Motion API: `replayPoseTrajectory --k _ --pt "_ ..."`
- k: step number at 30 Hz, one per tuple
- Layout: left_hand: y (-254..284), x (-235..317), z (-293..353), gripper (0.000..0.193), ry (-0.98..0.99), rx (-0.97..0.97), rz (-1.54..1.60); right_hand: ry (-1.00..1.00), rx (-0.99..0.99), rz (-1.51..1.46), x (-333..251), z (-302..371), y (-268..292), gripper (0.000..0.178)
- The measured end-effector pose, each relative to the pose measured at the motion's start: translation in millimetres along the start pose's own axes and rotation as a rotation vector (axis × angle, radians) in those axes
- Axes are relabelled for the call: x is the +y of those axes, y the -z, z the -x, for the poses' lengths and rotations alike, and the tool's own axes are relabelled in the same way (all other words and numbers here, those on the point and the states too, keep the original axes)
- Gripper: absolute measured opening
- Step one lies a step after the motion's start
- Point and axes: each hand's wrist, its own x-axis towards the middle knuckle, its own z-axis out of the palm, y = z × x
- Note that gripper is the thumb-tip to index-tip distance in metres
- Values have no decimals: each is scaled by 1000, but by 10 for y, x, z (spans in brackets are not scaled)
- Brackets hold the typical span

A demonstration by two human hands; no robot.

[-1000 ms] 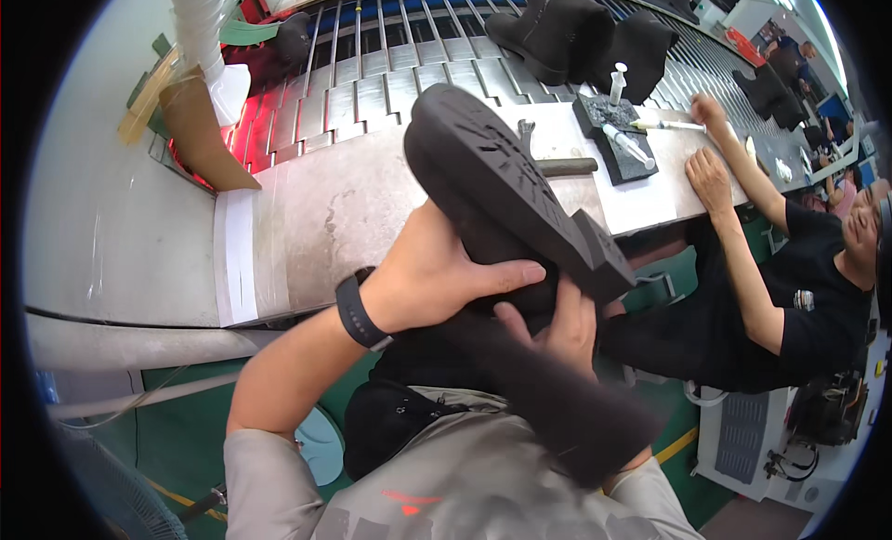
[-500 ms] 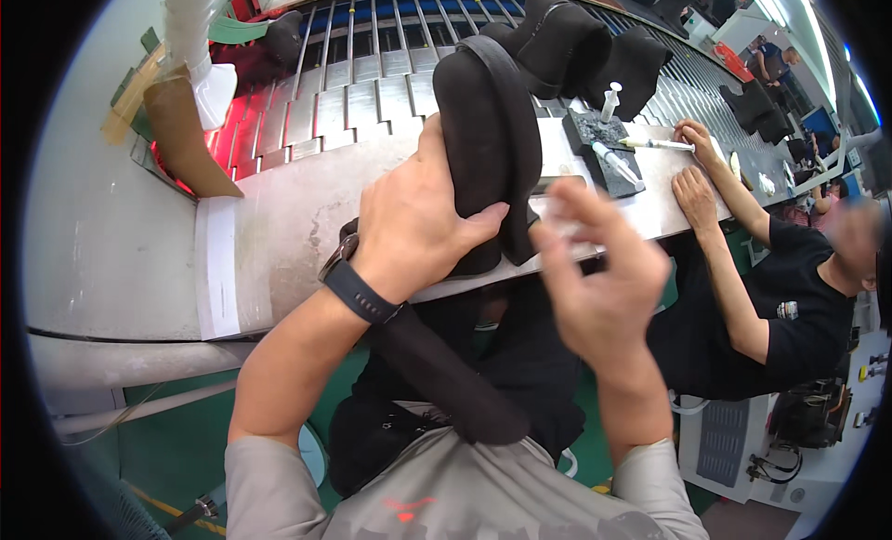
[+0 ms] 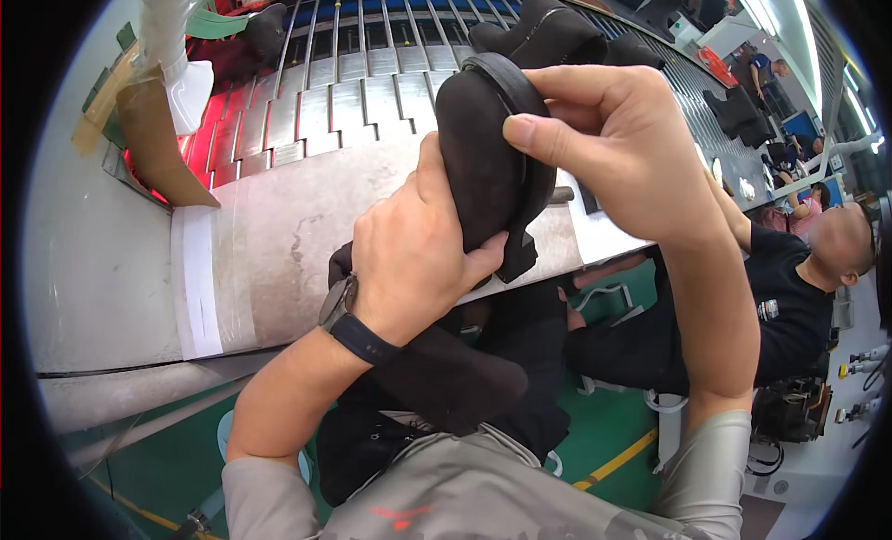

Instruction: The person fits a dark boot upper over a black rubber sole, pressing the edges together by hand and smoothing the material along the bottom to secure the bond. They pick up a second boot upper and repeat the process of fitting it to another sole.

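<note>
A black boot (image 3: 476,159) stands toe up at the table edge, its soft dark shaft (image 3: 465,382) hanging down toward my lap. My left hand (image 3: 409,243) is closed around the boot from the left side, thumb across the lower part. A black strip (image 3: 509,80) runs round the edge of the boot, curving over the toe. My right hand (image 3: 623,154) pinches this strip between thumb and fingers near the toe, on the right side. The strip's lower end hangs loose beside the boot.
Behind the table runs a conveyor of metal slats (image 3: 372,89), with other black boots (image 3: 539,33) on it. A machine with red light and a brown flap (image 3: 158,145) stands at left. White paper (image 3: 599,235) lies right of the boot. A co-worker (image 3: 790,261) sits at right.
My right hand has moved up from below the boot and now grips the strip near the toe. My left hand keeps its hold. The view has shifted slightly.
</note>
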Motion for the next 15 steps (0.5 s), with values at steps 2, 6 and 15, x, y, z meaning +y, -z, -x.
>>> replayPoseTrajectory --k 2,6,15 --pt "-1 -14 -9 109 -11 6 13 37 -44 -61 92 -47 69 31" --pt "21 -22 -23 107 -4 7 15 14 -35 -106 127 -85 73 32" --pt "79 -29 -41 109 76 -90 24 -70 -15 415 -255 19 -133 33"
